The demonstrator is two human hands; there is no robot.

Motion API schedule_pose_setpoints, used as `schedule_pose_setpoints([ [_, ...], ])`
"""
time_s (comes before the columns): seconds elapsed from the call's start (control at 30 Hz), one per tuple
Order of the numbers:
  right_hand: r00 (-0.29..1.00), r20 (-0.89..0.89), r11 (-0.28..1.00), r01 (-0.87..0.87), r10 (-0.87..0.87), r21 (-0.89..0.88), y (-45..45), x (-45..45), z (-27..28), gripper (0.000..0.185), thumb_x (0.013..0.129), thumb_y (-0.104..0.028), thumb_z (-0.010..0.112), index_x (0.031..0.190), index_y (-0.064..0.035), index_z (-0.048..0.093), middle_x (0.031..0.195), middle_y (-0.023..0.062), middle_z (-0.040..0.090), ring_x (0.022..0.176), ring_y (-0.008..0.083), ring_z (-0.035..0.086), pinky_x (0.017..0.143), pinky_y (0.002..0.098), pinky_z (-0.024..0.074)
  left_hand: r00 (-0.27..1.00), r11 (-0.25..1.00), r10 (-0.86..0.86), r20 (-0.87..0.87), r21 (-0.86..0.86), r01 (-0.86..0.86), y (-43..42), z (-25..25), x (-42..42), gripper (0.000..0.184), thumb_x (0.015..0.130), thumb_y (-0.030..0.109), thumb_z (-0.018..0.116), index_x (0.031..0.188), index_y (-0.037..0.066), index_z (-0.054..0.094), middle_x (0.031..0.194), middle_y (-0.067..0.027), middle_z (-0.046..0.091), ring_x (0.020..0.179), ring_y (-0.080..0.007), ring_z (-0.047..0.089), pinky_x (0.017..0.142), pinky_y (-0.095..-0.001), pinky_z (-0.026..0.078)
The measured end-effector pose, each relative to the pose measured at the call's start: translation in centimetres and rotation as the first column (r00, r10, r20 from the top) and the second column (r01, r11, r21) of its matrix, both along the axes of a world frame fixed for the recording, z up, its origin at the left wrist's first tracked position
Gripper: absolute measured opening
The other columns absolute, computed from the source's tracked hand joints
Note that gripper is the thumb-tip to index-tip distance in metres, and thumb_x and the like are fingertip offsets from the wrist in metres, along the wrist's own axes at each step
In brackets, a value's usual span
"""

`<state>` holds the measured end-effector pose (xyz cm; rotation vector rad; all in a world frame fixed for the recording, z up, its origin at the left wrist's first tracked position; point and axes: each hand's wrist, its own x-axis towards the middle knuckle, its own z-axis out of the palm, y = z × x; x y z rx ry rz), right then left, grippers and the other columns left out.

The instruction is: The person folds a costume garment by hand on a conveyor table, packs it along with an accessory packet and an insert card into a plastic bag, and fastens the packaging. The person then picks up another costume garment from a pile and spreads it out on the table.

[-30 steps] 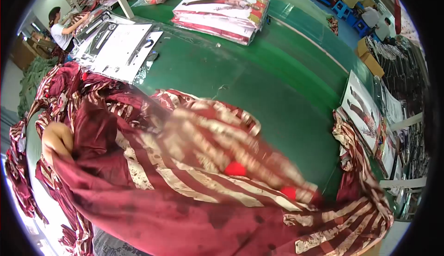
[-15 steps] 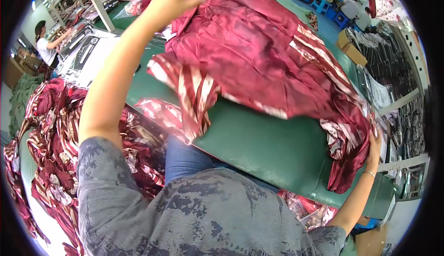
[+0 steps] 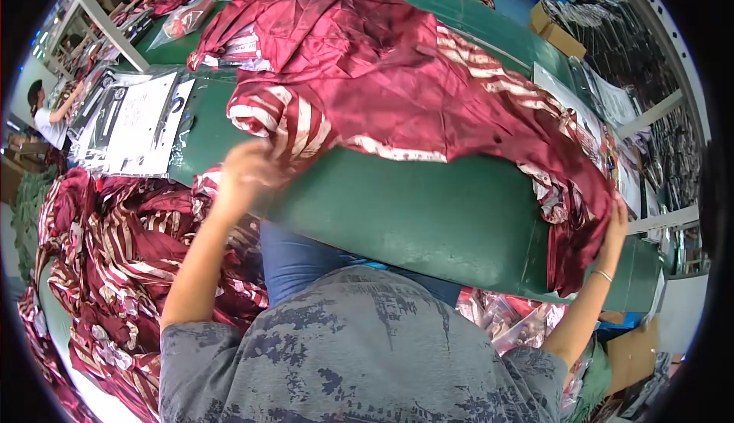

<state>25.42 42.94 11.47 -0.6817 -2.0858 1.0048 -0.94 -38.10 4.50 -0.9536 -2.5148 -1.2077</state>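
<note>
A maroon satin garment (image 3: 390, 102) with cream-striped parts lies spread and wrinkled across the green table (image 3: 405, 217). Its striped left end (image 3: 302, 125) is bunched, close to my left hand (image 3: 248, 172). That hand is smeared by motion, so its fingers and any contact with the cloth are unclear. At the far right, my right hand (image 3: 615, 228) has its fingers closed on the edge of the garment's gathered end, which hangs in folds towards me. The thumb is mostly hidden by cloth.
A heap of similar maroon striped garments (image 3: 138, 262) lies at my left. Printed sheets in plastic (image 3: 141, 125) cover the table's far left. A clear bag (image 3: 183, 22) lies beyond. Metal posts (image 3: 111, 25) rise behind; a cardboard box (image 3: 556, 29) stands far right. Other people work in the background.
My left hand has come down from the upper left to beside the striped end. The garment has settled flatter on the table. My right hand stays at the right end.
</note>
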Motion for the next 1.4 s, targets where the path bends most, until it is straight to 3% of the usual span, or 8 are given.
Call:
schedule_pose_setpoints([
  [0.17, 0.974, 0.19, 0.987, 0.102, -0.125, 0.126, 2.9, 9.2, 1.8, 0.028, 0.104, -0.022, 0.057, 0.114, 0.0025, 0.068, 0.106, 0.0048, 0.068, 0.101, 0.0135, 0.058, 0.095, 0.0296, 0.0455, 0.84, 0.393, -0.332, 0.428, 0.873, -0.289, -6.2, 6.9, 0.2, 0.053, 0.1, 0.055, 0.041, 0.122, 0.011, 0.061, 0.124, -0.0196, 0.062, 0.122, -0.0346, 0.058, 0.101, -0.0528, 0.051],
  [0.33, 0.637, 0.713, 0.932, -0.357, 0.292, -0.063, 0.5, 17.4, -3.7, 0.023, 0.097, -0.007, 0.05, 0.101, 0.0057, 0.069, 0.088, 0.0049, 0.068, 0.089, 0.014, 0.057, 0.085, 0.0341, 0.05, 0.604, 0.979, 0.059, 0.795, 0.072, -0.189, -10.4, 2.8, 6.7, 0.021, 0.09, 0.029, 0.053, 0.092, 0.01, 0.062, 0.091, -0.0116, 0.067, 0.077, -0.0254, 0.065, 0.067, -0.038, 0.055],
  [0.43, 0.526, 0.848, 0.978, -0.2, 0.064, 0.051, -3.0, 22.7, -7.4, 0.021, 0.09, -0.01, 0.051, 0.088, 0.0012, 0.068, 0.076, 0.0113, 0.067, 0.074, 0.0227, 0.06, 0.073, 0.0385, 0.0511, 0.736, 0.542, 0.075, 0.673, -0.647, 0.537, -7.6, 1.4, 14.1, 0.022, 0.074, 0.015, 0.062, 0.091, 0.013, 0.074, 0.086, -0.016, 0.071, 0.074, -0.0334, 0.069, 0.065, -0.0438, 0.054],
  [0.73, -0.267, 0.723, 0.751, 0.008, 0.637, -0.66, -12.3, 24.9, -7.7, 0.018, 0.09, -0.018, 0.059, 0.092, -0.0086, 0.074, 0.087, 0.0084, 0.073, 0.075, 0.0204, 0.067, 0.068, 0.0351, 0.0531, 0.502, 0.538, 0.223, 0.835, -0.535, 0.651, -10.6, -5.7, 22.8, 0.03, 0.088, 0.037, 0.063, 0.103, 0.013, 0.073, 0.098, -0.0145, 0.073, 0.096, -0.0345, 0.069, 0.089, -0.0466, 0.052],
  [0.8, -0.145, 0.625, 0.593, -0.213, 0.767, -0.777, -8.7, 25.7, -8.4, 0.018, 0.091, -0.02, 0.062, 0.095, -0.0099, 0.076, 0.087, 0.0064, 0.074, 0.075, 0.0195, 0.068, 0.067, 0.0338, 0.0537, 0.001, 0.745, 0.167, 0.986, -0.127, 0.655, -10.2, -3.6, 19.0, 0.041, 0.091, 0.043, 0.066, 0.116, 0.01, 0.069, 0.106, -0.0115, 0.073, 0.098, -0.0254, 0.069, 0.088, -0.0422, 0.052],
  [1.07, 0.817, 0.454, 0.832, -0.498, 0.355, 0.246, -16.5, -4.0, 1.9, 0.036, 0.095, -0.012, 0.067, 0.128, 0.0004, 0.063, 0.11, 0.0147, 0.07, 0.096, 0.0183, 0.067, 0.087, 0.0326, 0.0517, 0.777, 0.737, 0.527, -0.345, -0.27, -0.62, -7.8, 0.5, -0.5, 0.044, 0.088, 0.035, 0.074, 0.116, 0.001, 0.068, 0.114, -0.0209, 0.066, 0.108, -0.0407, 0.061, 0.097, -0.0443, 0.048],
  [1.23, 0.747, 0.459, 0.632, -0.658, 0.482, 0.409, -16.8, -18.6, -6.2, 0.092, 0.075, -0.04, 0.085, 0.149, -0.0057, 0.043, 0.153, 0.0243, 0.042, 0.136, 0.0384, 0.048, 0.112, 0.0469, 0.0383, 0.846, 0.705, 0.531, -0.04, -0.533, -0.468, -6.4, -3.4, -5.5, 0.027, 0.09, 0.029, 0.069, 0.093, 0.003, 0.063, 0.101, -0.0189, 0.066, 0.102, -0.0381, 0.063, 0.091, -0.0446, 0.049],
  [1.4, 0.543, 0.443, 0.464, -0.839, 0.713, 0.283, -18.7, -22.5, -9.4, 0.025, 0.084, -0.022, 0.077, 0.099, -0.0065, 0.063, 0.136, 0.0134, 0.059, 0.111, 0.0363, 0.062, 0.094, 0.0428, 0.0482, 0.772, 0.666, 0.59, -0.237, -0.398, -0.631, -7.4, -6.0, -8.3, 0.017, 0.098, 0.019, 0.058, 0.099, 0.004, 0.052, 0.097, -0.0199, 0.065, 0.096, -0.04, 0.063, 0.08, -0.0472, 0.048],
])
